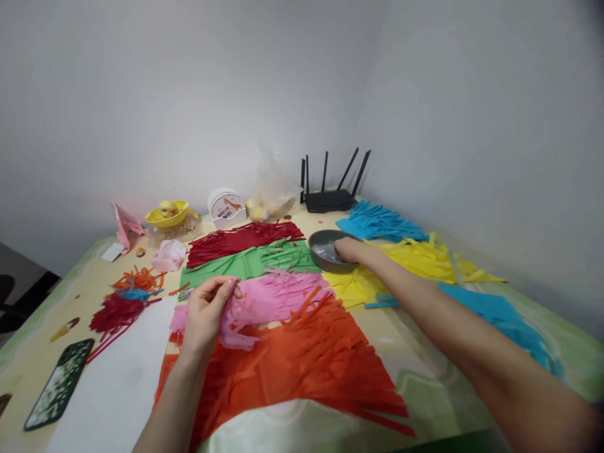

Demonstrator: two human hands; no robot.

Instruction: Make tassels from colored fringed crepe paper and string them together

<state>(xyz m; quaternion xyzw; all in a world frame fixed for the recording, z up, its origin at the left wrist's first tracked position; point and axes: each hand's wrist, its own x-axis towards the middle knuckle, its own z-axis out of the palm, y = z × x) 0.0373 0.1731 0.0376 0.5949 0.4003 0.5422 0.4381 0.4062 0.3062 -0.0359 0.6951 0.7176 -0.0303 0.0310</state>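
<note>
My left hand pinches the edge of a pink fringed paper sheet and lifts it slightly off the orange fringed paper beneath. My right hand reaches far across the table and rests its fingers inside a grey metal bowl; the fingertips are hidden by the bowl's rim. Green fringed paper and dark red fringed paper lie behind the pink sheet. Yellow paper lies under my right forearm.
Blue fringed paper and a black router sit at the back. A phone, a white sheet and a heap of paper scraps lie left. A yellow dish, a pink stand and a round white container stand behind.
</note>
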